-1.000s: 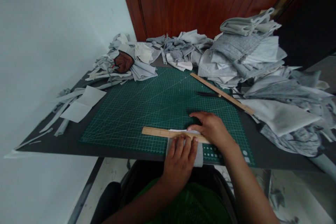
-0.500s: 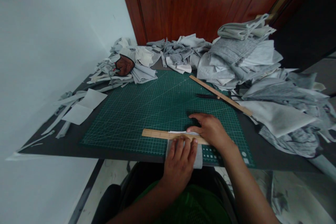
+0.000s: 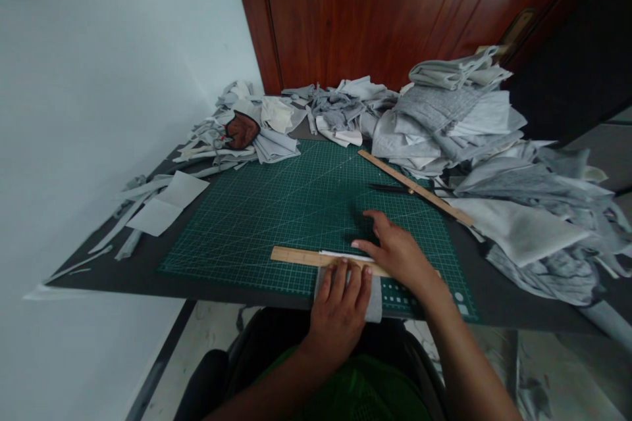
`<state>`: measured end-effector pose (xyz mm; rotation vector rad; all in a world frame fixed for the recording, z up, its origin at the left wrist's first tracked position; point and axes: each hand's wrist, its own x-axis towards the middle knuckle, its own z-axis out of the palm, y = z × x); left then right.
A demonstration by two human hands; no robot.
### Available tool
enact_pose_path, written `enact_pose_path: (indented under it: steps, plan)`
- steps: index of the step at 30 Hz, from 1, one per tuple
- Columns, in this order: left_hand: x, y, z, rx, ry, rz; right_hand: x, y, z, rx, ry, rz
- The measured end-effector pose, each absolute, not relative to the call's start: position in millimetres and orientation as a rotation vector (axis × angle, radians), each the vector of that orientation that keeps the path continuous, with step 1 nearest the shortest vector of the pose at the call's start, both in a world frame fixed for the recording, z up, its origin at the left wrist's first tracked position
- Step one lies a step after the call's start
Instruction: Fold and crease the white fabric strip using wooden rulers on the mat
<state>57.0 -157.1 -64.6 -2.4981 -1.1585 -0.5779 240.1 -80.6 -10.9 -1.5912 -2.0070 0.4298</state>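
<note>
My left hand [image 3: 340, 299] lies flat with its fingers stretched over a wooden ruler [image 3: 295, 255], pressing it down. Beneath the ruler and that hand is a piece of grey fabric [image 3: 374, 302], which hangs slightly past the table's front edge. A thin white strip of its far edge shows beyond the ruler. My right hand [image 3: 397, 253] hovers by the ruler's right part, thumb and index finger apart, with nothing visible between them. Its other fingers are partly hidden. Under all this spreads a green cutting mat [image 3: 257, 210] with a printed grid.
A second wooden ruler [image 3: 415, 185] crosses black scissors [image 3: 388, 189] at the mat's right. Fabric heaps [image 3: 444, 112] line the back and right. At left lie a folded white sheet [image 3: 168, 204], fabric strips and a brown mask-like piece [image 3: 241, 130]. A wooden door [image 3: 370, 13] stands behind.
My right hand has shifted slightly right, and its thumb and index finger have spread wider apart. My left hand stays on the ruler. The whole view has tilted a little.
</note>
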Motion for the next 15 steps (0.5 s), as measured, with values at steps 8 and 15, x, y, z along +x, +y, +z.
enact_pose_path:
  steps: [8, 15]
  plan:
    - [57.8, -156.2, -67.5, -2.466, -1.136, -0.613, 221.2, -95.9, 8.7, -1.188, -1.993, 0.986]
    - [60.7, -155.8, -77.5, -2.433, -1.136, -0.546, 201.3, -123.4, 33.7, -1.131, -1.671, 0.879]
